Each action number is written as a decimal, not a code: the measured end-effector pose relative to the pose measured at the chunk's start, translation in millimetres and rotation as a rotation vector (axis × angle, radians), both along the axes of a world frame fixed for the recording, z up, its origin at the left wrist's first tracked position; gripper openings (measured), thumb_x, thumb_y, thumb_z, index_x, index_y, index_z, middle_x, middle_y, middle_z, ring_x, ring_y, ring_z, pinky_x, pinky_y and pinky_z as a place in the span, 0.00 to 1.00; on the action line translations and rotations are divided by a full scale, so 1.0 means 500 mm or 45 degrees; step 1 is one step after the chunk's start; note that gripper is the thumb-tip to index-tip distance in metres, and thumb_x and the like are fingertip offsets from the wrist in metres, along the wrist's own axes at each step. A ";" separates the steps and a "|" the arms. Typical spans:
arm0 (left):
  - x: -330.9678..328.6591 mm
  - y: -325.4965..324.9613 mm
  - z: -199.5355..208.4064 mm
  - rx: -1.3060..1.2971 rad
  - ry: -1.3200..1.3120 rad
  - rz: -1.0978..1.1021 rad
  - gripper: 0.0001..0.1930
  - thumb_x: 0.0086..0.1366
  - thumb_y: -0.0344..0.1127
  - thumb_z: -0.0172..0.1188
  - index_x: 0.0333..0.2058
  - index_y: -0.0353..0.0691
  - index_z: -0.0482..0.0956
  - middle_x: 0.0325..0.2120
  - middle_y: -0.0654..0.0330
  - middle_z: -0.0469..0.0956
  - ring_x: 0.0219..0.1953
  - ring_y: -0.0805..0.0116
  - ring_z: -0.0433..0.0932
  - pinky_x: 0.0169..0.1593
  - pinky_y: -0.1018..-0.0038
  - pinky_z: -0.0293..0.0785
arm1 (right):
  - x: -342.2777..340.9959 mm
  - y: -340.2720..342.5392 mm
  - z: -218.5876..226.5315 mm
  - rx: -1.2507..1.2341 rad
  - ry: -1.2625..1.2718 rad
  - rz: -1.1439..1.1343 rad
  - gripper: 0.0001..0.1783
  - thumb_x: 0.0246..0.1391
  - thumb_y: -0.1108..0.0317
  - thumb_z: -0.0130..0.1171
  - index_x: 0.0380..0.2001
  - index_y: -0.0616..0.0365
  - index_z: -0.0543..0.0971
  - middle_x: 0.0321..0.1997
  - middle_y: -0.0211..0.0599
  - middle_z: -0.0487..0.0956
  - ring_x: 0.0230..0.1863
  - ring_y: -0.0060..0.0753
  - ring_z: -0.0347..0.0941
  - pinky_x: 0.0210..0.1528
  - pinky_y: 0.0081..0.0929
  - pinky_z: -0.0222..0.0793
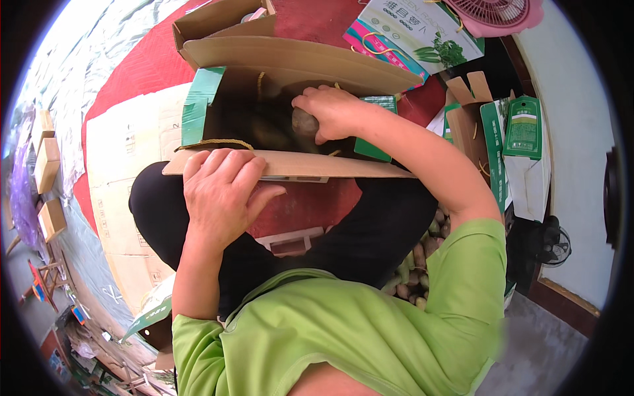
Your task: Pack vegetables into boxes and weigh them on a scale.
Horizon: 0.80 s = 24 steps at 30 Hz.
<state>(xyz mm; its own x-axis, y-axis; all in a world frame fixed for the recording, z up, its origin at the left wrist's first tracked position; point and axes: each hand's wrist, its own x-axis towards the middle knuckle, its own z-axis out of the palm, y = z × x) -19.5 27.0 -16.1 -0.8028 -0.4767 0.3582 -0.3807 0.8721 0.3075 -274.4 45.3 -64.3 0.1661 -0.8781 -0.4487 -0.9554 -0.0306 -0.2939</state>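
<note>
An open cardboard carton (310,165) with brown inner walls and green outer flaps stands upright in front of me, between my bent legs. My left hand (223,188) is on its near flap, fingers bent over the top edge and thumb pointing right. My right hand (327,112) reaches into the carton from the right, its fingers wrapped round a brownish, rounded root vegetable (304,123). The carton's inside is dark; a dim, long, greenish-brown shape (267,134) lies in it. Yellow cord handles (224,142) hang from the carton walls.
A heap of root vegetables (413,277) lies beside my right leg. Printed carton sleeves (422,36) and a pink fan (498,13) stand at the far right, with green-and-white cartons (522,132) nearer. Flattened cardboard (125,191) lies left; another open carton (224,23) stands behind.
</note>
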 end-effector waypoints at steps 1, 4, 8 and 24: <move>-0.002 0.001 0.000 0.001 0.000 0.003 0.19 0.48 0.50 0.66 0.33 0.44 0.78 0.32 0.65 0.78 0.37 0.63 0.76 0.45 0.66 0.65 | -0.003 0.000 -0.007 0.038 0.012 -0.003 0.42 0.30 0.67 0.74 0.54 0.57 0.70 0.52 0.44 0.72 0.54 0.51 0.68 0.55 0.41 0.68; -0.006 -0.001 0.000 -0.003 -0.008 -0.003 0.19 0.47 0.50 0.66 0.33 0.44 0.78 0.32 0.65 0.78 0.37 0.63 0.76 0.46 0.65 0.65 | -0.001 -0.001 -0.028 0.195 0.083 0.015 0.43 0.31 0.65 0.74 0.56 0.58 0.70 0.54 0.47 0.73 0.55 0.52 0.69 0.56 0.40 0.67; -0.015 -0.001 -0.003 -0.026 0.003 -0.020 0.17 0.47 0.49 0.67 0.31 0.46 0.78 0.31 0.66 0.77 0.36 0.64 0.75 0.45 0.66 0.65 | -0.017 -0.004 -0.019 0.226 -0.042 -0.065 0.46 0.35 0.57 0.73 0.60 0.60 0.67 0.53 0.53 0.75 0.56 0.50 0.71 0.58 0.37 0.67; -0.021 0.002 -0.033 -0.168 -0.023 -0.097 0.14 0.59 0.44 0.62 0.37 0.41 0.80 0.33 0.61 0.80 0.38 0.61 0.77 0.47 0.68 0.66 | -0.286 0.581 -0.118 -0.593 -0.687 -1.580 0.21 0.54 0.65 0.61 0.51 0.58 0.75 0.41 0.31 0.79 0.39 0.21 0.73 0.40 0.20 0.69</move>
<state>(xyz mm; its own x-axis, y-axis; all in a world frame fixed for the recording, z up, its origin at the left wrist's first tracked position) -30.2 28.0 -32.4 -0.8417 -0.3641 0.3988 -0.3165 0.9310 0.1820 -417.2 335.8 -123.2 -0.7501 -0.6255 -0.2147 -0.2110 0.5341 -0.8187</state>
